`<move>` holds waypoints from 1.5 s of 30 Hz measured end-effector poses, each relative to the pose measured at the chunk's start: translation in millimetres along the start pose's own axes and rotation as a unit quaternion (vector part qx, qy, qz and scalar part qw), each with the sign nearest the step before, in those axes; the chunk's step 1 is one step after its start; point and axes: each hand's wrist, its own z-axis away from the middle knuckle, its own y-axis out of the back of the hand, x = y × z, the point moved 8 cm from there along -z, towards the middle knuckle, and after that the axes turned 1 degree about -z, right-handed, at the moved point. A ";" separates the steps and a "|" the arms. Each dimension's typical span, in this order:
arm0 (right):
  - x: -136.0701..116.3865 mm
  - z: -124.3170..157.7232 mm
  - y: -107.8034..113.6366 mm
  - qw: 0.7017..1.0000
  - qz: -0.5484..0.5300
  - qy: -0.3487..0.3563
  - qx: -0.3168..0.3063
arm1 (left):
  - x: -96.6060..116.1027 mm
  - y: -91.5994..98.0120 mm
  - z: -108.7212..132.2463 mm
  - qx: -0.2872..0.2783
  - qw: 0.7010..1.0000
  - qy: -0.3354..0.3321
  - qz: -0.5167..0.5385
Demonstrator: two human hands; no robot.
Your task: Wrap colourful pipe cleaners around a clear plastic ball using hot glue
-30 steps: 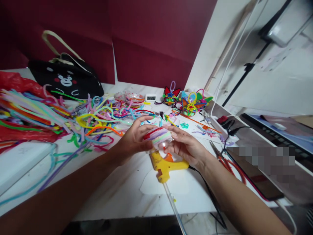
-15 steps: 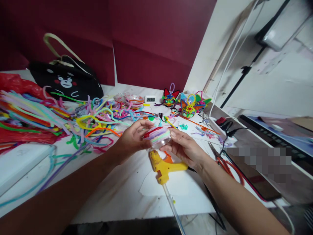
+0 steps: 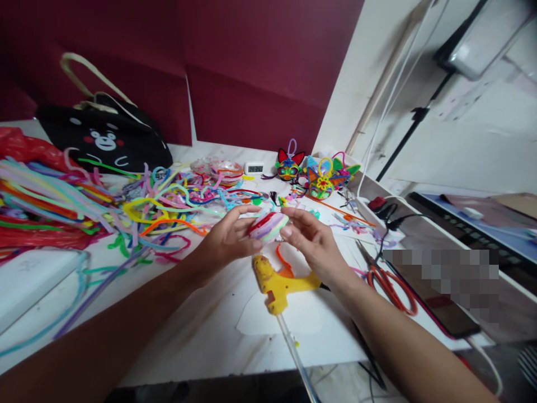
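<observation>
Held: one rounded piece, striped fuzzy red, lilac and pale green (image 3: 268, 226), between the cupped left hand (image 3: 230, 238) and right hand (image 3: 315, 243), above the white desk (image 3: 197, 333). Near them: one yellow plastic glue gun (image 3: 289, 286). Right: red-handled metal scissors (image 3: 372, 270). Left: multicoloured fuzzy stems (image 3: 46, 193), heaped.

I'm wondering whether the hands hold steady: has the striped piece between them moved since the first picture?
Yes, slightly: judged against the yellow glue gun, the striped piece sits higher in the picture, with a clearer gap between them.
</observation>
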 end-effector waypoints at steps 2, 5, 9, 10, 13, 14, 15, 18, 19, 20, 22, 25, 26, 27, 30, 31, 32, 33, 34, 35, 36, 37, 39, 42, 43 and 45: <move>-0.4 2.7 -6.4 1.000 0.012 0.005 -0.006 | -0.3 -0.5 0.7 0.011 1.000 0.001 -0.010; -1.6 5.9 -13.6 1.000 0.014 0.018 -0.007 | -2.9 -0.1 -0.7 0.009 1.000 -0.004 -0.028; -1.2 7.6 -17.1 1.000 0.004 0.018 -0.004 | -3.7 1.3 -2.5 0.005 0.999 -0.026 -0.034; -0.9 7.8 -17.7 1.000 -0.003 0.016 -0.004 | -3.0 1.5 -2.6 0.006 0.999 -0.035 -0.035; -1.2 8.4 -18.6 1.000 -0.013 0.022 0.003 | -0.4 2.1 -2.3 0.018 0.997 -0.060 -0.048; -1.6 8.6 -18.3 1.000 -0.012 0.028 0.008 | 0.1 2.3 -2.3 0.022 0.996 -0.066 -0.056; -1.8 8.6 -18.0 0.999 -0.010 0.033 0.012 | 0.3 2.6 -2.3 0.027 0.995 -0.071 -0.065; -1.0 8.0 -17.6 0.999 -0.013 0.035 0.004 | -0.5 4.0 -2.7 0.038 0.993 -0.069 -0.086; -0.9 7.6 -17.3 0.999 -0.012 0.034 -0.003 | -1.0 4.7 -2.9 0.041 0.993 -0.066 -0.089; -1.0 7.3 -16.8 0.999 -0.007 0.032 -0.011 | -1.4 5.4 -3.0 0.043 0.993 -0.063 -0.089; -2.6 7.1 -15.0 0.999 0.018 0.033 -0.023 | -1.7 6.4 -3.1 0.045 0.993 -0.061 -0.088; -6.8 8.2 -12.6 0.996 0.070 0.043 -0.036 | -1.7 7.1 -3.2 0.046 0.993 -0.061 -0.088; -8.6 8.9 -12.1 0.994 0.090 0.052 -0.039 | -1.6 7.7 -3.2 0.049 0.993 -0.061 -0.091; -11.1 9.8 -11.8 0.991 0.114 0.066 -0.039 | -1.4 8.6 -3.2 0.055 0.992 -0.061 -0.095; -24.8 14.7 -12.4 0.963 0.220 0.156 -0.019 | 0.6 12.2 -2.5 0.081 0.988 -0.065 -0.118; -31.5 18.0 -13.9 0.943 0.262 0.204 -0.008 | 1.8 12.9 -2.0 0.089 0.985 -0.068 -0.128; -37.8 22.0 -16.6 0.919 0.302 0.253 0.001 | 3.1 13.1 -1.6 0.094 0.983 -0.071 -0.139; -42.8 26.3 -19.9 0.894 0.336 0.296 0.007 | 4.4 12.8 -1.0 0.098 0.981 -0.074 -0.150; -46.0 30.0 -23.3 0.872 0.361 0.329 0.010 | 5.8 12.4 -0.4 0.101 0.979 -0.078 -0.162; -47.6 32.8 -26.2 0.856 0.379 0.351 0.009 | 7.1 12.0 0.3 0.106 0.976 -0.080 -0.174; -47.8 34.4 -28.5 0.846 0.391 0.363 0.006 | 8.0 11.9 1.1 0.111 0.973 -0.080 -0.188; -47.3 35.0 -30.1 0.841 0.398 0.366 0.003 | 8.7 12.1 1.9 0.118 0.969 -0.079 -0.203; -45.9 35.0 -31.8 0.839 0.404 0.366 -0.004 | 10.2 13.0 3.7 0.133 0.959 -0.080 -0.238; -43.8 33.8 -32.7 0.843 0.401 0.357 -0.013 | 13.2 13.1 5.6 0.144 0.942 -0.099 -0.287; -43.0 33.2 -32.8 0.847 0.399 0.352 -0.017 | 14.0 13.0 5.9 0.145 0.937 -0.105 -0.299; -41.4 32.0 -32.9 0.854 0.393 0.342 -0.025 | 14.6 13.2 6.0 0.146 0.930 -0.108 -0.319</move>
